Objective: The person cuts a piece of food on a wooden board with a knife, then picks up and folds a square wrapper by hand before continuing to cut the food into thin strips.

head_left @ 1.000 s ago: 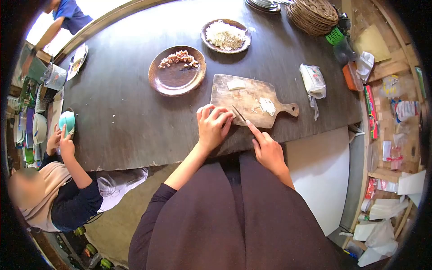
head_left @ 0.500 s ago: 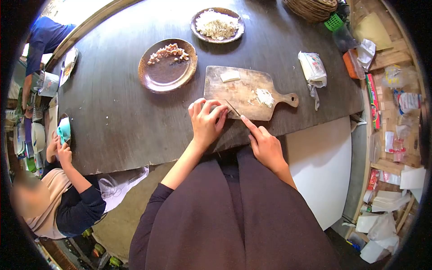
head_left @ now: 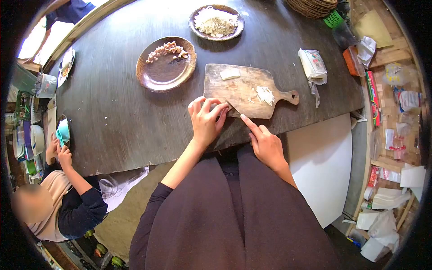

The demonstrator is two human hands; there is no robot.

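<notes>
My right hand (head_left: 266, 145) grips a knife (head_left: 235, 109) by its handle, index finger stretched along the top. Its blade reaches up and left over the near edge of the wooden cutting board (head_left: 243, 96). My left hand (head_left: 207, 116) is closed at the board's near left corner, fingertips curled beside the blade. Whatever lies under those fingertips is mostly hidden. A white block (head_left: 230, 74) rests at the board's far side. Thin white shreds (head_left: 265, 95) lie in a small pile near the board's handle.
Beyond the board stand a brown plate (head_left: 166, 80) with small pinkish-brown pieces and a plate of white shreds (head_left: 216, 22). A white plastic packet (head_left: 312, 66) lies on the right. At left, a person's hands (head_left: 63, 154) hold a turquoise object (head_left: 63, 131).
The knife blade has turned, showing more of its flat side. My left hand stays nearly in place. At upper left, a person in blue has moved back, their arm gone from the shelf side.
</notes>
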